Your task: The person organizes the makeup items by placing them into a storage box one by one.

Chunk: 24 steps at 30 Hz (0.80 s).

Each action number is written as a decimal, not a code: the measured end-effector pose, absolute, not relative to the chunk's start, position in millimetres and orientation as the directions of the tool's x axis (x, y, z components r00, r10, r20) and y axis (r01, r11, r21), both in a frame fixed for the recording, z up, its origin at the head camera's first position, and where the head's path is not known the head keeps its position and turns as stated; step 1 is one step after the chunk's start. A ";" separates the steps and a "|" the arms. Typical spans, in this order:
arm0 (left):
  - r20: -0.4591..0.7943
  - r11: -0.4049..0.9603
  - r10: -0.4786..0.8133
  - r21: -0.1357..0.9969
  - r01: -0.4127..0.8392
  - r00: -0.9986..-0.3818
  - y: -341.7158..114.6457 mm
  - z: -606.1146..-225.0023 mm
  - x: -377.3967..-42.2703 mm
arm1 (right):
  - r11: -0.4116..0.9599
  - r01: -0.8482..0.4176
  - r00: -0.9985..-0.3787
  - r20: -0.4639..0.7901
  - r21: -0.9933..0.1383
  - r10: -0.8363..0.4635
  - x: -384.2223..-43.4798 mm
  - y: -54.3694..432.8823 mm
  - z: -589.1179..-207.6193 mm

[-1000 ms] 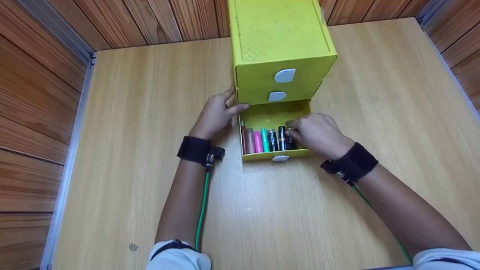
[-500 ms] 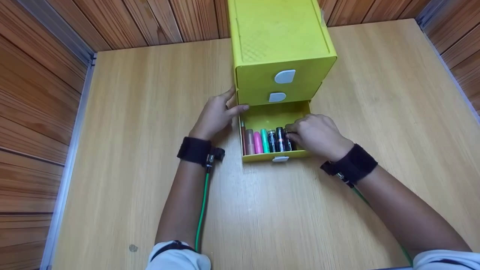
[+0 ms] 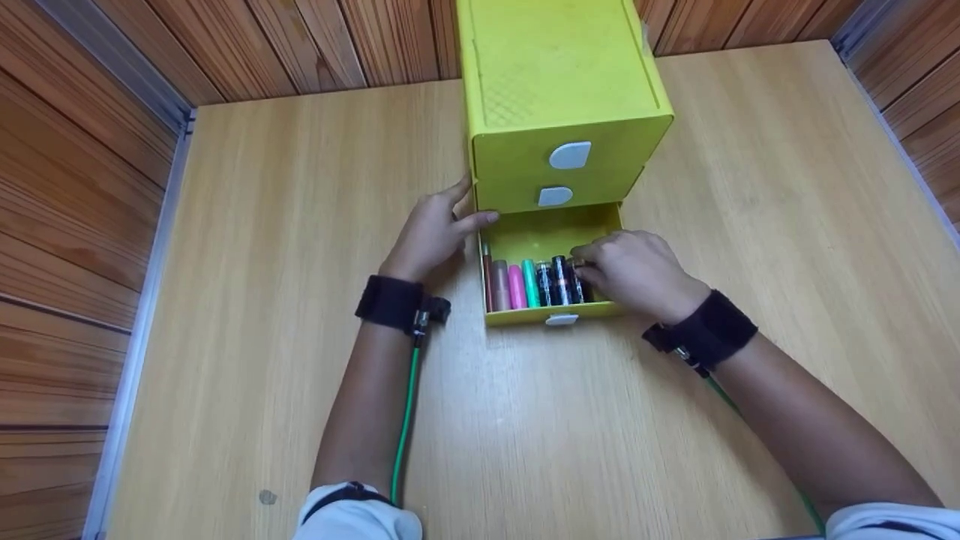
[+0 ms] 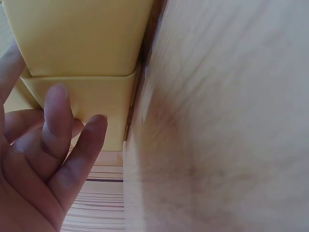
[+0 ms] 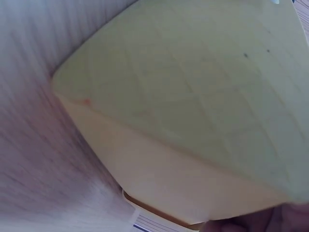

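Observation:
My left hand [image 3: 429, 229] rests at the left side of the yellow drawer cabinet [image 3: 566, 67], its thumb over the front edge above the pulled-out bottom drawer [image 3: 517, 318]. Its other fingers lie loosely bent by the side wall [image 4: 82, 38]. Inside that drawer my right hand [image 3: 637, 270] pinches a dark tube [image 3: 577, 287] at the right end of a row. Beside it stand black tubes [image 3: 560, 279], a green tube [image 3: 531, 283], a pink tube [image 3: 517, 286] and brownish ones [image 3: 501, 285], like lipsticks. In the right wrist view only fingertips [image 5: 285, 220] show, under the drawer's wall [image 5: 193, 87].
Two upper drawers with white handles [image 3: 570, 154] are closed above the bottom one. The cabinet stands on a wooden table [image 3: 300, 225] against a wood-panelled wall [image 3: 315, 45]. Green cables [image 3: 406, 420] run from the wristbands along both forearms.
The dark tube in my right fingers and the black tube beside it have shifted slightly left, closer to the rest of the row. My left hand has stayed in place.

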<state>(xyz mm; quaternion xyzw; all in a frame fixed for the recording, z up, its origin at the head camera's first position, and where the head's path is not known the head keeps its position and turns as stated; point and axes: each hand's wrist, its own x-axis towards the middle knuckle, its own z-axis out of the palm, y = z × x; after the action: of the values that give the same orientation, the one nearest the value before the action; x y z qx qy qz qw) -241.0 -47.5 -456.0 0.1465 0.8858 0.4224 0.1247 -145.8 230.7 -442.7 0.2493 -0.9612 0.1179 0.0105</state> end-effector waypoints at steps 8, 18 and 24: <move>-0.094 0.598 0.368 0.786 0.158 -0.925 -47.9 -457.1 -241.3 | 0.819 -0.479 -0.876 0.121 -0.315 -0.466 -143.9 234.0 -441.8; -0.075 0.612 0.371 0.769 0.183 -0.925 -47.8 -456.5 -239.7 | 0.695 -0.466 -0.883 0.345 -0.548 -0.320 -130.1 256.6 -447.3; -0.070 0.670 0.393 0.704 0.234 -0.917 -49.4 -447.4 -237.6 | 0.673 -0.486 -0.856 0.458 -0.557 -0.239 -119.9 274.1 -448.9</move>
<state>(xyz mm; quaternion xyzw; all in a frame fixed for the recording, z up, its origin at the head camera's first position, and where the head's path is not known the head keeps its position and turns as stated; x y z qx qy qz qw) -237.6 -49.4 -447.4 0.1728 0.9074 0.3673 0.1086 -119.9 274.1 -448.9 0.2020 -0.8975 0.3500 0.1763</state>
